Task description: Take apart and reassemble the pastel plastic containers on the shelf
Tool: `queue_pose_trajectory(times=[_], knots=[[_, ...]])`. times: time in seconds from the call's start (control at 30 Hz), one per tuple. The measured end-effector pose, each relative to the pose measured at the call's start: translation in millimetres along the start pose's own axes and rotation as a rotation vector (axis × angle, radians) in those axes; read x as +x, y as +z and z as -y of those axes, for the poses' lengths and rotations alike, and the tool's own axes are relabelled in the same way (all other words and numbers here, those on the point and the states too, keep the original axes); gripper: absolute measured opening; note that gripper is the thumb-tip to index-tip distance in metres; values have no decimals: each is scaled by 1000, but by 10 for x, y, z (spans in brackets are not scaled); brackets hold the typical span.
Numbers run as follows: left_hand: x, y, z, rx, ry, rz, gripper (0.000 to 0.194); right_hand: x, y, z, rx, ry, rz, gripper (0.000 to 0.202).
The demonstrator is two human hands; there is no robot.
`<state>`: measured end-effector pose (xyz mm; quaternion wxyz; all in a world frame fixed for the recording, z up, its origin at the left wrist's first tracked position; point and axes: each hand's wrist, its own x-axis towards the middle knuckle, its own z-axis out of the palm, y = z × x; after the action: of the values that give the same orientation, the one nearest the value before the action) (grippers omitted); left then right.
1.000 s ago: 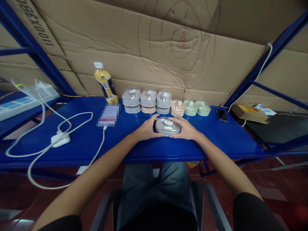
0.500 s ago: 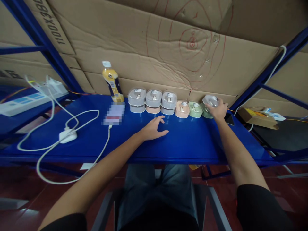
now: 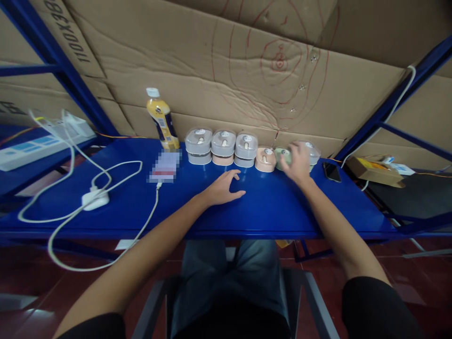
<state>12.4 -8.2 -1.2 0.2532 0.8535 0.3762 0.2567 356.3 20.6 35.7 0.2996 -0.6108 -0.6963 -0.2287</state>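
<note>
Small lidded plastic boxes line the back of the blue table. Three two-high stacks stand at the left of the row: grey on grey point(image 3: 198, 141), grey on pink point(image 3: 223, 142), and grey on grey point(image 3: 246, 147). A single pink box point(image 3: 265, 162) follows, then a green box point(image 3: 280, 156). My right hand point(image 3: 298, 162) is at the green box, thumb and fingers apart; whether it touches the box is unclear. Partly behind it stands a grey box point(image 3: 313, 150) on a green one. My left hand point(image 3: 222, 188) rests open in front of the stacks, holding nothing.
A yellow drink bottle point(image 3: 162, 120) stands left of the row, near a blurred-out flat object point(image 3: 165, 165) on a white cable. A charger point(image 3: 95, 199) lies among cable loops. A black phone point(image 3: 332, 171) lies at the right. Cardboard point(image 3: 197, 70) walls the back.
My right hand has let go of the grey box, now on the rightmost stack, and moved left to the green box. My left hand stays put. The phone shows more fully.
</note>
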Motion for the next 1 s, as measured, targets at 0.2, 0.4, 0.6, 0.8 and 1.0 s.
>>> queue_pose_trajectory(times=[0.2,0.4,0.6,0.8,1.0], knots=[[-1,1,8,-1,3,0,73,-93,244,746,-8,-174,335,75],[3,6,-15,9,9,-6,72,-484,-168,899,25,-140,293,66],[4,7,-23,-68,45,-26,93,-710,-511,868,25,181,305,73],[5,9,36,-218,100,-51,129,-603,-477,973,427,-315,450,85],[-22,-28,-33,-226,117,29,115,-531,-384,1186,510,-362,496,93]])
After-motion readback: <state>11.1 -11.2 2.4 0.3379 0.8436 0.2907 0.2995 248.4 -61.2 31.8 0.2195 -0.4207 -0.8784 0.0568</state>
